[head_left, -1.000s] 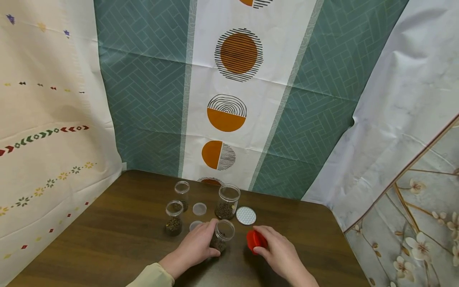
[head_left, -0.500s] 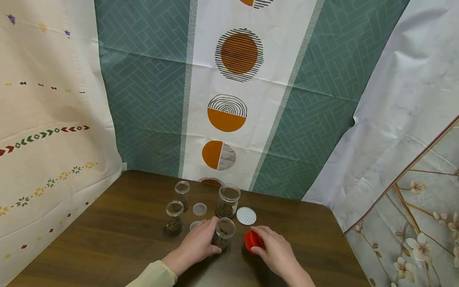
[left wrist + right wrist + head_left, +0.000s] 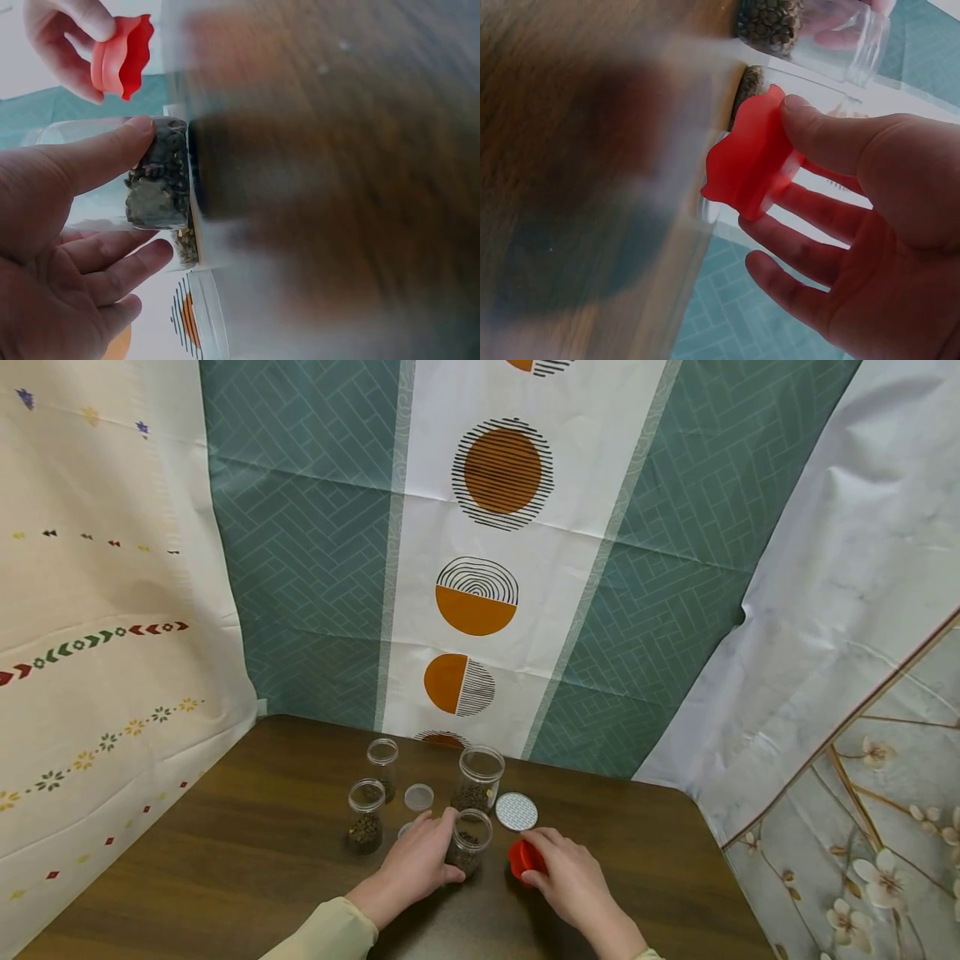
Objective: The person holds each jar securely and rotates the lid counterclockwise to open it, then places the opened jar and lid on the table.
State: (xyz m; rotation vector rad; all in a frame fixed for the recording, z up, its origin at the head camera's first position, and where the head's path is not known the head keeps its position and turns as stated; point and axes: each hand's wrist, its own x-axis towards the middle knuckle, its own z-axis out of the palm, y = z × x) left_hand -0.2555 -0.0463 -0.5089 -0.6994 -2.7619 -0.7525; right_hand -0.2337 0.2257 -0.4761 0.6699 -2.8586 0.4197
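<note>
My left hand (image 3: 422, 862) holds a clear jar (image 3: 471, 842) with its thumb and fingers around the side. In the left wrist view, dark dried bits (image 3: 159, 176) fill the jar's lower part, and its mouth is uncovered in the head view. To the right, my right hand (image 3: 573, 881) pinches a red wavy-rimmed piece (image 3: 527, 860) between thumb and fingers. The right wrist view shows the red piece (image 3: 754, 154) tilted and apart from that jar, above the wood surface. Its exact kind is unclear.
Behind are a larger lidless jar (image 3: 477, 777) and two slim lidless jars, one near (image 3: 365, 827) and one far (image 3: 382, 764), each partly filled. Flat on the table (image 3: 247, 860) lie a patterned round lid (image 3: 516, 811) and a clear lid (image 3: 418, 797); another clear lid is partly hidden by my left hand.
My left hand and its jar have shifted slightly away from me, toward the large jar. My right hand has moved a little left with the red piece, which is still pinched.
</note>
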